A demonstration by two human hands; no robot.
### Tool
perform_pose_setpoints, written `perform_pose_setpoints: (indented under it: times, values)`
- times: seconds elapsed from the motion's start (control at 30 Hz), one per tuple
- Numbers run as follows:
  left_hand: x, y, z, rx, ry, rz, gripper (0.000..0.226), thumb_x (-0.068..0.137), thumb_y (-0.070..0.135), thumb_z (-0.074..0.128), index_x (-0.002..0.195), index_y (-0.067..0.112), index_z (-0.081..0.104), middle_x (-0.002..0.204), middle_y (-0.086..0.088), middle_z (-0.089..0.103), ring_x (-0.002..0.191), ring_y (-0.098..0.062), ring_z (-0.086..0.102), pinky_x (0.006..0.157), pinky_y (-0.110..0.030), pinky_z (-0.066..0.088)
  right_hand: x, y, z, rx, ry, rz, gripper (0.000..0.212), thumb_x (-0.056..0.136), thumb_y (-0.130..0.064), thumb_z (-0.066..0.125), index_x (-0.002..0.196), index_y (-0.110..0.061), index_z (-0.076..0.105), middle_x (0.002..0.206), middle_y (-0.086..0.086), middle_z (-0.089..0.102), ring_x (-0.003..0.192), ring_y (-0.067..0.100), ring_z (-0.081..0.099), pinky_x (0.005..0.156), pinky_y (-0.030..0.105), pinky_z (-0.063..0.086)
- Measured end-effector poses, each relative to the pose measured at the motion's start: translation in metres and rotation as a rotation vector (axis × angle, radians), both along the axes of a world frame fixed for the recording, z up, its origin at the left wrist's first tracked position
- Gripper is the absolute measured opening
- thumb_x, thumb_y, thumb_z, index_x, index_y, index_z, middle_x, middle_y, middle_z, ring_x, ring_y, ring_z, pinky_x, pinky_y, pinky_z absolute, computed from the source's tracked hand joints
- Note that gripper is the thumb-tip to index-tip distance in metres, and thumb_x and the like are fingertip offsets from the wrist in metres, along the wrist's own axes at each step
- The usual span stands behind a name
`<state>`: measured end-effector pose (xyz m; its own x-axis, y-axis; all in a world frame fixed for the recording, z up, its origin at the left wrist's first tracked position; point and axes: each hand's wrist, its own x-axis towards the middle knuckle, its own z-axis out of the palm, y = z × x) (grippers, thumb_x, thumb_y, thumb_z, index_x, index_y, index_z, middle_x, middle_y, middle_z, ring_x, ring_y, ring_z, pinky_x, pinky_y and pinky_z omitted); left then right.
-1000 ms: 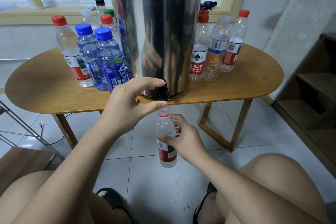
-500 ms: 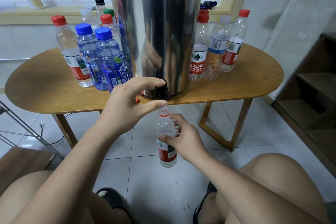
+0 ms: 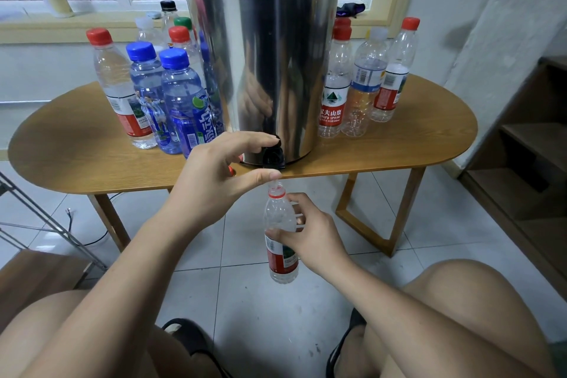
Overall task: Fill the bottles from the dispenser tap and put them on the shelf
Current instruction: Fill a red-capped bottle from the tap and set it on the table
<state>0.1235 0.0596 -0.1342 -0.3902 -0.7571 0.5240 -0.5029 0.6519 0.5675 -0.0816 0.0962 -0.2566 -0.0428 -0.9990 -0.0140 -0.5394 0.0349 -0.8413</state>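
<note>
Bottles on the table (image 3: 76,156), far side first. The left cluster (image 3: 181,95) shows seven caps: two red, two blue, one each white, black and green; an eighth bottle may hide against the dispenser (image 3: 270,40), cannot tell.

Left hand (image 3: 211,175) pinches the black tap (image 3: 273,156), forefinger on top, thumb beneath. A red scrap shows under the palm, possibly the cap.

One open bottle (image 3: 277,212) hangs upright off the table edge, its mouth just under the spout. It looks nearly empty; flow not visible. Right hand (image 3: 313,236) grips it round the middle, just above the red label.

Handling, as I judge it: thin clear plastic, light now, heavier as it fills, and it dents under a hard squeeze. Uncapped, so keep it plumb. The middle where the hand sits is the sound hold; the neck is likely wet.

Right cluster (image 3: 333,95): three in front, a fourth red cap behind. One shelf (image 3: 527,144) at far right.
</note>
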Motion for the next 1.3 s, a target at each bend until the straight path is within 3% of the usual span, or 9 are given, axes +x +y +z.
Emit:
perform_pose_setpoints:
  times: [0.13,0.4,0.53,0.73,0.87,0.97,1.1,1.23,1.3]
  values:
    - [-0.001,-0.001,-0.001,-0.007,0.010,-0.005,0.049,0.090,0.044,0.083,0.135,0.027,0.076,0.136,0.018,0.072,0.128,-0.009,0.066,0.097,-0.039,0.058,0.000,0.000,-0.001,-0.012,0.005,-0.004,0.071,0.084,-0.051,0.089,0.142,-0.046,0.048,0.141,-0.014,0.064,0.124,0.016,0.064,0.098,0.037,0.062]
    - [-0.003,0.000,0.001,-0.019,0.001,0.015,0.051,0.092,0.051,0.074,0.136,0.024,0.076,0.134,0.014,0.073,0.115,0.001,0.067,0.098,-0.016,0.052,0.000,-0.001,-0.002,-0.011,0.005,-0.003,0.073,0.084,-0.051,0.089,0.143,-0.048,0.047,0.144,-0.014,0.063,0.127,0.017,0.064,0.100,0.039,0.062]
    - [-0.006,-0.002,0.001,-0.067,-0.007,0.042,0.044,0.098,0.046,0.071,0.133,0.020,0.078,0.128,0.011,0.075,0.110,0.004,0.068,0.094,-0.012,0.050,0.000,0.000,-0.002,-0.007,-0.007,-0.006,0.074,0.083,-0.051,0.089,0.144,-0.047,0.047,0.144,-0.015,0.063,0.126,0.015,0.064,0.100,0.038,0.061]
    - [-0.008,-0.013,0.000,-0.026,0.103,0.117,0.030,0.105,0.042,0.068,0.122,0.023,0.082,0.110,0.018,0.078,0.097,0.004,0.071,0.078,-0.040,0.064,0.001,-0.001,0.000,0.009,-0.019,-0.008,0.074,0.083,-0.047,0.090,0.144,-0.047,0.047,0.143,-0.016,0.063,0.128,0.014,0.062,0.100,0.038,0.060]
    - [-0.008,-0.010,-0.004,0.016,0.151,0.131,0.029,0.106,0.042,0.067,0.124,0.025,0.082,0.110,0.018,0.079,0.102,-0.003,0.073,0.080,-0.046,0.064,0.000,-0.001,0.001,-0.002,-0.019,-0.006,0.072,0.083,-0.045,0.091,0.141,-0.047,0.049,0.141,-0.017,0.064,0.126,0.012,0.063,0.099,0.035,0.060]
    - [-0.001,-0.010,-0.006,0.020,0.129,0.149,0.031,0.106,0.045,0.064,0.122,0.024,0.081,0.108,0.014,0.079,0.103,-0.007,0.074,0.084,-0.045,0.063,0.000,0.000,0.002,-0.011,-0.024,-0.003,0.071,0.082,-0.047,0.091,0.140,-0.048,0.050,0.140,-0.019,0.065,0.124,0.010,0.064,0.099,0.035,0.061]
    - [0.012,-0.016,-0.015,0.070,0.145,0.237,0.021,0.104,0.040,0.072,0.116,0.025,0.080,0.103,0.013,0.080,0.090,-0.007,0.076,0.079,-0.037,0.063,-0.001,0.001,0.000,-0.034,-0.024,-0.007,0.070,0.079,-0.052,0.092,0.137,-0.049,0.052,0.134,-0.023,0.066,0.118,0.008,0.065,0.096,0.033,0.062]
    - [0.028,-0.025,-0.031,0.049,-0.001,0.334,0.012,0.099,0.031,0.080,0.110,0.028,0.079,0.104,0.017,0.078,0.098,0.002,0.071,0.088,-0.030,0.059,-0.002,0.004,0.000,-0.038,-0.042,0.003,0.067,0.080,-0.053,0.091,0.136,-0.050,0.053,0.130,-0.024,0.067,0.116,0.005,0.066,0.097,0.033,0.062]
    - [0.035,-0.030,-0.040,0.046,-0.088,0.358,0.023,0.096,0.030,0.082,0.117,0.025,0.078,0.112,0.013,0.077,0.105,-0.007,0.070,0.093,-0.037,0.059,-0.002,0.005,0.000,-0.032,-0.051,0.013,0.067,0.081,-0.052,0.091,0.136,-0.049,0.053,0.130,-0.024,0.068,0.117,0.005,0.066,0.098,0.034,0.062]
